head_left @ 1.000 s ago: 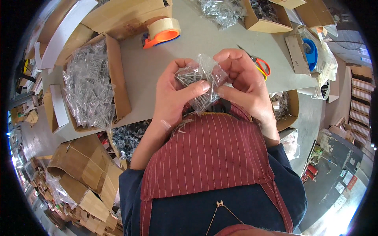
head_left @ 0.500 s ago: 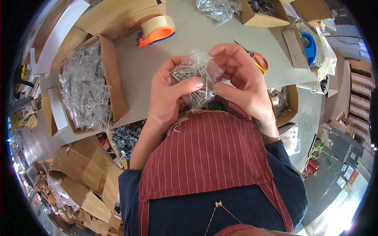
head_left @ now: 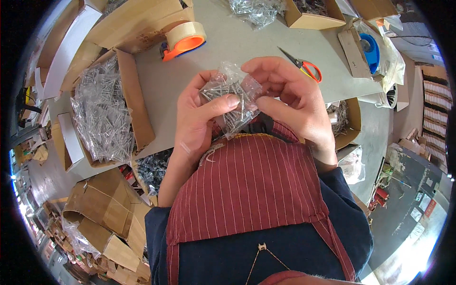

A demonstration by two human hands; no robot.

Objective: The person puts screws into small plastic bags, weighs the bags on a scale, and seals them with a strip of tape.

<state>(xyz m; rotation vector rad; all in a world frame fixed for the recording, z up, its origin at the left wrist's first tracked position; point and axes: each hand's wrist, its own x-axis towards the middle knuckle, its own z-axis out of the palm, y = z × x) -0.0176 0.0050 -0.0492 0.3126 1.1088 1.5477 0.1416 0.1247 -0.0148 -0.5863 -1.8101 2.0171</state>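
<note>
A small clear plastic bag of metal screws (head_left: 231, 85) is held in front of my apron, above the near edge of the grey table. My left hand (head_left: 198, 108) closes on its left side, the thumb pressed flat across the front. At the bag's right side is my right hand (head_left: 297, 102), its thumb and curled fingers pinching the plastic. The fingertips behind the bag are partly hidden. Just beyond my right hand lie scissors (head_left: 304, 65) with red and yellow handles.
To the left stands an open cardboard box (head_left: 138, 102) full of bagged screws. An orange tape dispenser (head_left: 184, 43) sits on the table (head_left: 228, 42) farther back. More bagged hardware (head_left: 259, 12) lies at the far edge. A blue tape dispenser (head_left: 371, 54) is at the right. An empty-looking carton (head_left: 97, 202) stands lower left.
Both hands still hold the bag of screws, which has tilted slightly. The whole view has shifted a little, and more of the scissors shows beyond my right hand.
</note>
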